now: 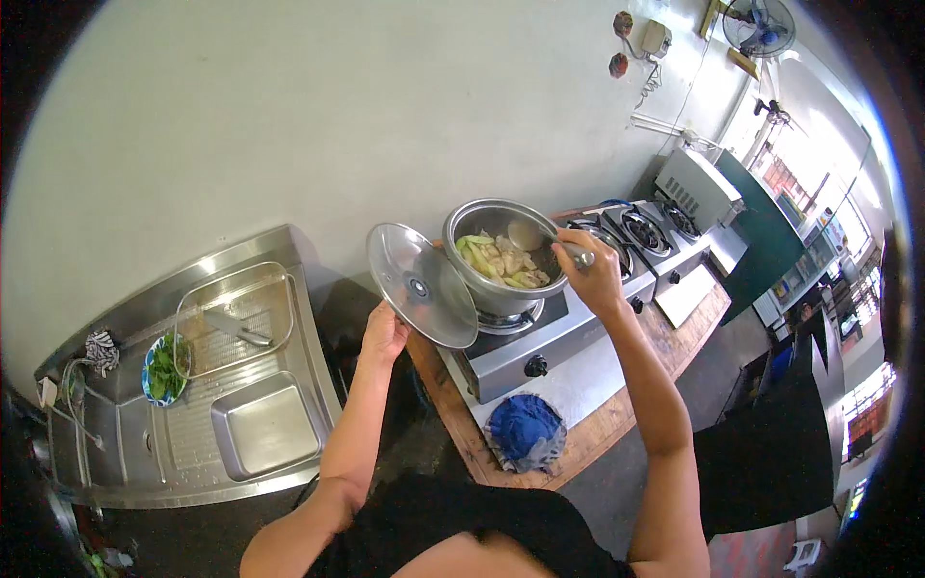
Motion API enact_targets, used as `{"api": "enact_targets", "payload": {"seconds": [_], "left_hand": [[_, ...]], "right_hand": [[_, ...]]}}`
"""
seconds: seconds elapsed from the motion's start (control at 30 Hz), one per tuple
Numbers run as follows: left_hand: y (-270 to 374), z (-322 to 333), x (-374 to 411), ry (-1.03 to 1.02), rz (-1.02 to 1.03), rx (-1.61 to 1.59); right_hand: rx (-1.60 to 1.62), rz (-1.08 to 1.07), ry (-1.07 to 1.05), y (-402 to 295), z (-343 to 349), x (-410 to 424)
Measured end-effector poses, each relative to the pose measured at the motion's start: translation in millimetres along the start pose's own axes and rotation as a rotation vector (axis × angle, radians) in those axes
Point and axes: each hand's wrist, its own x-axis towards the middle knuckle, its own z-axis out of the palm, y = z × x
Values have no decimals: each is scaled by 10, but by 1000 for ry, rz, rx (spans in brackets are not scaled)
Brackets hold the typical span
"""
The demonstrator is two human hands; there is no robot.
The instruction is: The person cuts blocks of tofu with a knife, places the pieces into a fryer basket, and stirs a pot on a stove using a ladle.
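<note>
A metal pot [498, 289] stands on the near gas burner with pale chunks of food and green vegetable slices [480, 256] inside. My right hand [589, 271] grips the handle of a metal ladle [525, 235], whose bowl is inside the pot above the food. A glass pot lid [419, 285] with a metal rim is tilted at the pot's left side. My left hand [384, 332] holds this lid near its lower left edge; the exact grip is partly hidden.
The gas stove [506, 368] rests on a wooden table [462, 448]. Blue cloth [524, 426] lies at its front. Left, a steel sink counter [191, 441] bears a wire-mesh tray [217, 300] with a knife [238, 329], a bowl of leafy greens [165, 370] and a square metal pan [267, 426].
</note>
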Motion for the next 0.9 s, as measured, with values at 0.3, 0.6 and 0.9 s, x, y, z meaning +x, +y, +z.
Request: {"api": "enact_targets", "payload": {"seconds": [0.3,0.6,0.9], "left_hand": [[-16,-164,73,-44,-23,37],[1,-78,40,-49,-34,19],[-43,-112,46,-57,-17,5]], "right_hand": [[74,-48,-44,-315,-86,5],[-80,-10,-272,-281,337,165],[-154,211,-250,-24,287,390]]}}
